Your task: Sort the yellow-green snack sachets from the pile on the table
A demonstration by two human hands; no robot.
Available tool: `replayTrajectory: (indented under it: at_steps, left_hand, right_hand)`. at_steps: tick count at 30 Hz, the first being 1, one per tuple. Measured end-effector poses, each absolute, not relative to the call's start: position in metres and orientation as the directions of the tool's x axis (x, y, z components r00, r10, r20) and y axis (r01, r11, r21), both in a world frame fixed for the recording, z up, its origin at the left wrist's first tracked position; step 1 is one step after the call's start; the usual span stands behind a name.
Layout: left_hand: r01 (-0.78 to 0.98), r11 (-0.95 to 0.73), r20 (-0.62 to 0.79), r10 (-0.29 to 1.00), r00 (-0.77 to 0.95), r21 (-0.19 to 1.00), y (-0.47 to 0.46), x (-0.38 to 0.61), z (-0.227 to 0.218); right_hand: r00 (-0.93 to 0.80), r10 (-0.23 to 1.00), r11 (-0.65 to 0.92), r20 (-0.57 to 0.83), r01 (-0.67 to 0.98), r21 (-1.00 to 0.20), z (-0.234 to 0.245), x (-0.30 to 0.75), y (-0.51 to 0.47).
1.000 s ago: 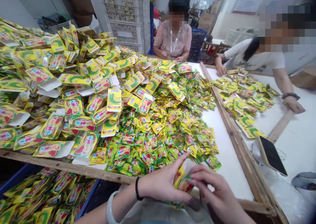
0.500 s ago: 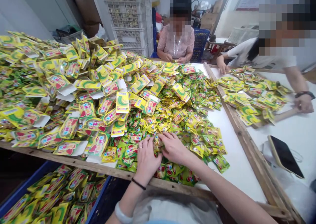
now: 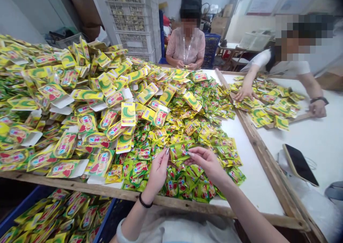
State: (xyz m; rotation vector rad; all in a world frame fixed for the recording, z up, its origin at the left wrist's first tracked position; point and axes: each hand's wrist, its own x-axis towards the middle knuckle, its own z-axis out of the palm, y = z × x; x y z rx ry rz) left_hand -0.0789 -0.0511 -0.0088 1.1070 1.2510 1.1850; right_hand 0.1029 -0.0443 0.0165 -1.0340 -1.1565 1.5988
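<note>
A green sachet (image 3: 177,152) with a printed fruit pattern is stretched level between my hands, above the pile. My left hand (image 3: 158,168) pinches at its left end, fingers together. At the right end, my right hand (image 3: 205,161) grips it between thumb and fingers. Beneath lies a heap of green and yellow sachets (image 3: 187,186). To the left rises a big pile of flat yellow-green boxes (image 3: 102,161), several with white end flaps standing out.
A wooden rail (image 3: 259,146) divides the white tabletop. Beyond it lie a phone (image 3: 300,164) and more boxes (image 3: 278,109), where a co-worker's hand (image 3: 246,92) reaches in. Another person (image 3: 186,48) sits opposite. A blue crate (image 3: 107,214) of filled boxes stands below left.
My hands have lifted from the heap and moved apart, with the green sachet now between them. The right-hand co-worker has leaned in and reached across the boxes. The view has shifted slightly.
</note>
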Motion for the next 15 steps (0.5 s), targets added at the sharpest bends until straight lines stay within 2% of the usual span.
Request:
replayTrajectory:
  at_steps: [2,4,7,9,11,13,15]
  left_hand:
    - [-0.087,0.072,-0.072,0.997,0.008,0.994,-0.054,-0.074,-0.002]
    - [-0.070,0.048,-0.047,0.999,0.014,0.996,-0.058,-0.071,0.004]
    - [0.037,-0.002,0.000,0.998,0.059,0.999,-0.065,-0.067,0.009]
    - [0.186,-0.126,0.100,0.984,0.145,0.974,-0.065,-0.068,0.014]
    - [0.393,-0.322,0.261,0.944,0.202,0.861,-0.057,-0.079,0.024]
    - [0.637,-0.421,0.428,0.890,0.154,0.645,-0.037,-0.104,0.041]
    - [0.848,-0.298,0.541,0.841,0.015,0.439,-0.007,-0.142,0.061]
  right_hand:
    - [-0.269,0.953,-0.180,-0.140,-0.131,-0.975,0.018,0.101,-0.045]
    - [-0.237,0.966,-0.117,-0.102,-0.051,-0.992,0.018,0.102,-0.046]
    - [-0.205,0.979,-0.020,-0.016,-0.013,-1.000,0.016,0.102,-0.047]
    - [-0.317,0.948,-0.048,-0.028,-0.055,-0.997,0.016,0.100,-0.047]
    - [-0.423,0.904,-0.105,-0.069,-0.062,-0.993,0.017,0.099,-0.048]
    - [-0.401,0.911,-0.112,-0.092,-0.029,-0.993,0.016,0.100,-0.048]
    - [-0.332,0.940,-0.079,-0.082,0.023,-0.997,0.015,0.105,-0.049]
